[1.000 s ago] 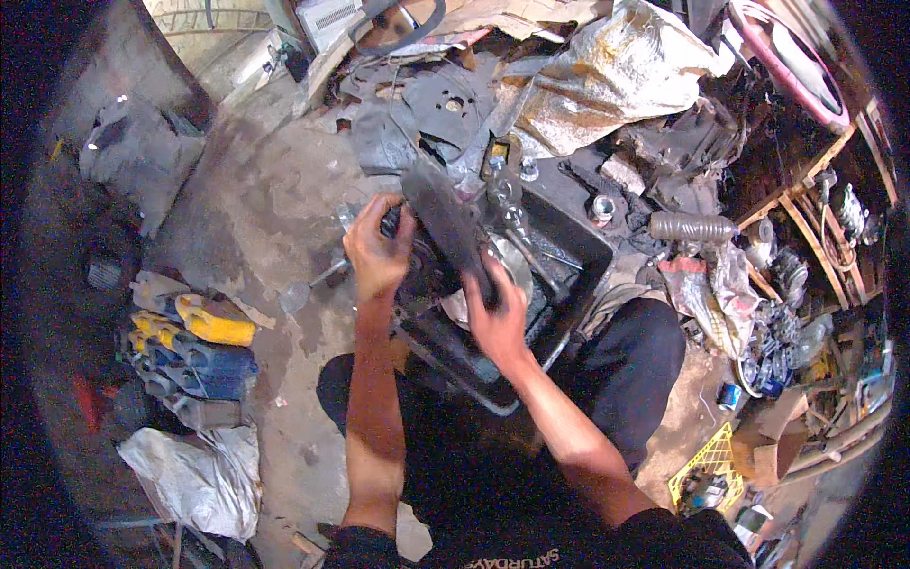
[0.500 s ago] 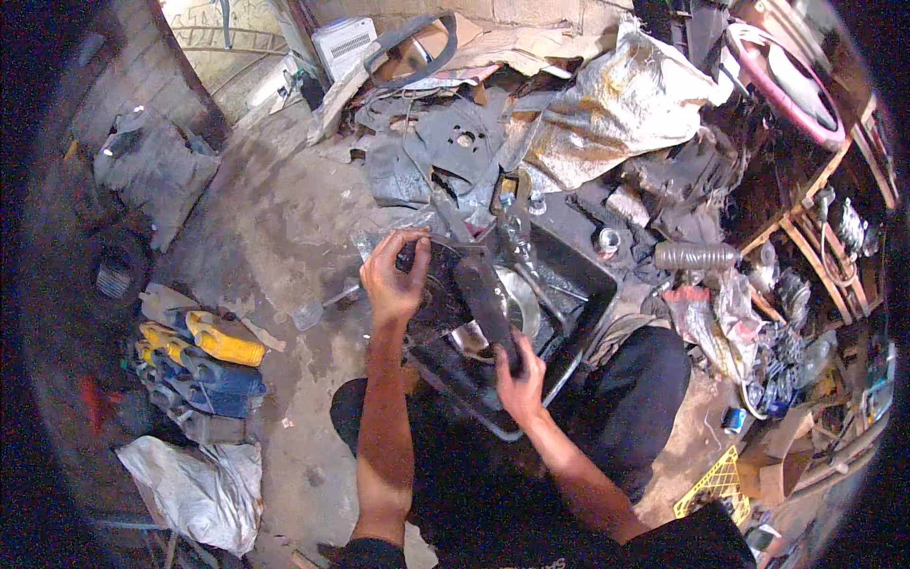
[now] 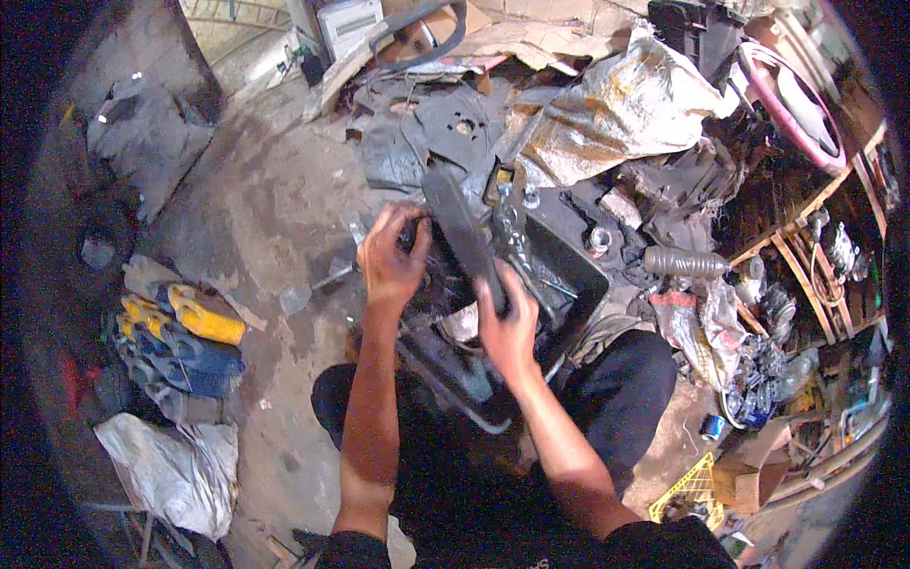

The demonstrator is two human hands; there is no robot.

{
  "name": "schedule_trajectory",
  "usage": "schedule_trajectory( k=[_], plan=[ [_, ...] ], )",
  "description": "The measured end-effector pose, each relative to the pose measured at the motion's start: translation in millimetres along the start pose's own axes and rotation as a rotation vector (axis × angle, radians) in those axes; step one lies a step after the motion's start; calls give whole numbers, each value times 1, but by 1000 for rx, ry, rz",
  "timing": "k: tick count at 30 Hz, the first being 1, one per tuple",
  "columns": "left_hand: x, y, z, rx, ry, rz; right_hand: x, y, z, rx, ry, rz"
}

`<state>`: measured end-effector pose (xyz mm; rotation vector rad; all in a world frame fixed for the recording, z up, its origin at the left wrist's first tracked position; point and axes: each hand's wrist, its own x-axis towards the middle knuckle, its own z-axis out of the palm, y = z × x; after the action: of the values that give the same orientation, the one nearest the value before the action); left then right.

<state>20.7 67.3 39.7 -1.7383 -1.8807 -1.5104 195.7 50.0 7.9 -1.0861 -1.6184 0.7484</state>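
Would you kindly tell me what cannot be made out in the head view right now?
In the head view:
What, if anything, the left hand holds: its own fingers mostly cover it.
Lower end of the long dark piece: partly covered by the right hand.
Full outline of the pale metal part: the right hand blocks it.
Shape of the red thing, far left: lost in shadow.

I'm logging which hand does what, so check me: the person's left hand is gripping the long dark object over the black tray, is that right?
Not quite: the head view shows the right hand gripping the long dark object over the black tray, not the left.
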Motion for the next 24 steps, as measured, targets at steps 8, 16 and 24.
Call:
schedule_trajectory(
  k=[8, 16, 24],
  plan=[
    [4, 2, 2, 5, -29, -43, -58, 40, -11, 22, -54, 116],
    [-2, -12, 0, -19, -56, -5, -57, 29, -14, 35, -44, 70],
    [-7, -4, -2, -86, 31, -11, -8, 1, -3, -15, -21, -113]
  ],
)
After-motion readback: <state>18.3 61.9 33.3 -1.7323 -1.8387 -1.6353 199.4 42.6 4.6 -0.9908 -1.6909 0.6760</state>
